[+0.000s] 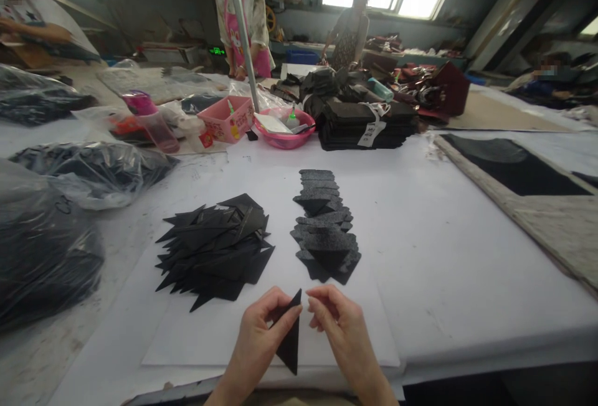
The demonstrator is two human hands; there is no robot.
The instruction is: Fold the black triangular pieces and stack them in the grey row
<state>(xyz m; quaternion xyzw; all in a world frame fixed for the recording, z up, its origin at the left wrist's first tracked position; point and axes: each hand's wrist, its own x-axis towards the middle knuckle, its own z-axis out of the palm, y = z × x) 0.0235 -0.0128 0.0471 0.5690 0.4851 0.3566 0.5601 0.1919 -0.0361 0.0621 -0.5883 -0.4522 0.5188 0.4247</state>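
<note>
Between the thumb and fingers of my left hand (264,331) is a black triangular piece (290,347), one point up and one down. My right hand (341,322) is just to its right, thumb and fingertips drawn close together; whether anything small is between them I cannot make out. Beyond my left hand lies a loose pile of black pointed pieces (215,247). Ahead of my right hand, an overlapping row of dark grey speckled pieces (322,225) runs away from me, with black triangles (329,259) resting on it.
A pink basin (284,139), a pink box (228,121) and a stack of black pieces (364,126) stand at the back. Plastic bags of dark material (42,250) are at left. A board (527,231) lies at right. Several people (350,26) are beyond the table.
</note>
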